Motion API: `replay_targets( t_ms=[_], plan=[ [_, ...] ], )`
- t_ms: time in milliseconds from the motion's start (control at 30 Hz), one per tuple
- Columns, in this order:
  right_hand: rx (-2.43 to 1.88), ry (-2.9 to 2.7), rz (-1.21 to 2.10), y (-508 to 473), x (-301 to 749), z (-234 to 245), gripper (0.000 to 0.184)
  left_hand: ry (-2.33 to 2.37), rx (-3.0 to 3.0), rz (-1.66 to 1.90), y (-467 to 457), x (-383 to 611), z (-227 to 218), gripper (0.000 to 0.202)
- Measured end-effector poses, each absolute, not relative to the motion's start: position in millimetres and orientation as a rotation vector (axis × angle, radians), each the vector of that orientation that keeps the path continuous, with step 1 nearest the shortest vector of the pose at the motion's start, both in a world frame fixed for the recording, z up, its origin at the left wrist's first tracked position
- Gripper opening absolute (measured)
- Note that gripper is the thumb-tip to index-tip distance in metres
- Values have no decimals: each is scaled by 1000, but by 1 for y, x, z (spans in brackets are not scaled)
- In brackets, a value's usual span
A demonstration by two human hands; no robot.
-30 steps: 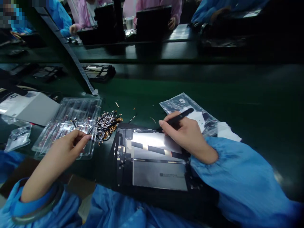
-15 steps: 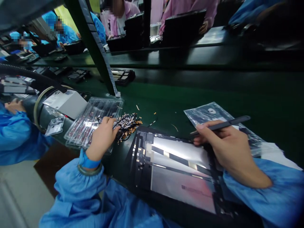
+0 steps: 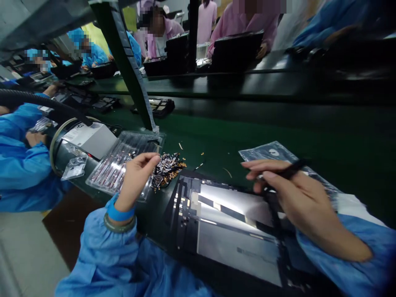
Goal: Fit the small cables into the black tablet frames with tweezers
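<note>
My left hand (image 3: pixel 138 172) is closed in a pinch at the left edge of a heap of small cables (image 3: pixel 168 167) with shiny and gold-coloured ends. What the pinch holds, if anything, I cannot make out. Below it lies a clear plastic tray (image 3: pixel 107 175) with long slots and parts in them. My right hand (image 3: pixel 297 198) is wrapped round dark tweezers (image 3: pixel 295 168), whose tip is blurred. It hovers over the right end of an opened tablet (image 3: pixel 235 235) with silvery battery cells and a circuit board at its left end.
A plastic bag (image 3: pixel 262 149) lies behind my right hand, with white paper (image 3: pixel 355 208) beside it. A grey-white box (image 3: pixel 95 138) and a black hose (image 3: pixel 40 99) are at the left. A co-worker's blue sleeve (image 3: pixel 21 156) is near them. A post (image 3: pixel 130 66) rises behind the tray.
My left hand's fingers have drawn together into a pinch and turned upward a little by the cables. The tweezers have rolled in my right hand, and its fingers have shifted left.
</note>
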State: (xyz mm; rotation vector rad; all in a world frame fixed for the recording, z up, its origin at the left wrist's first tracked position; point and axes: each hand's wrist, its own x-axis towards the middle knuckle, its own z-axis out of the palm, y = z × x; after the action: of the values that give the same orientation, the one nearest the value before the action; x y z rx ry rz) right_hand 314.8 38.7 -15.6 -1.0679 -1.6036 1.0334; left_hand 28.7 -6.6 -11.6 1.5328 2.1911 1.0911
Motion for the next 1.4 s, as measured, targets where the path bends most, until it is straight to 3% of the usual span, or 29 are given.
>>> replay_targets(
  t_ms=[167,233,300,467,567,667,867,1000,1100,1267,1400],
  plan=[
    [-980,-1931,1028,29,276,3,23,1487,1259,1109,-19,85,2,19],
    [-939,-1954,995,29,264,3,16,1393,1245,1071,-23,98,1,17],
    [-980,-1935,914,32,260,0,20,1357,1226,1052,-24,103,-2,17],
    [-873,-2000,345,26,273,-5,7,1328,1138,1083,-23,102,-12,20],
    [-622,-2273,-39,16,279,-8,18,1348,1187,1101,-24,106,-15,20],
    [-578,-2407,-207,10,278,-10,22,1466,1390,1174,-27,111,-15,13],
    [-912,-1954,-16,13,286,-9,11,1216,890,1154,-28,107,-11,15],
    [-665,-2150,41,11,288,-11,8,966,682,1069,-26,108,-10,21],
    [-674,-2106,230,12,283,-9,6,1012,714,1077,-25,113,-13,28],
    [-980,-1772,741,16,272,-1,13,1186,876,1102,-26,122,-18,24],
    [-1007,-1714,659,14,270,-6,10,1383,1146,1412,-29,123,-21,17]
  ],
)
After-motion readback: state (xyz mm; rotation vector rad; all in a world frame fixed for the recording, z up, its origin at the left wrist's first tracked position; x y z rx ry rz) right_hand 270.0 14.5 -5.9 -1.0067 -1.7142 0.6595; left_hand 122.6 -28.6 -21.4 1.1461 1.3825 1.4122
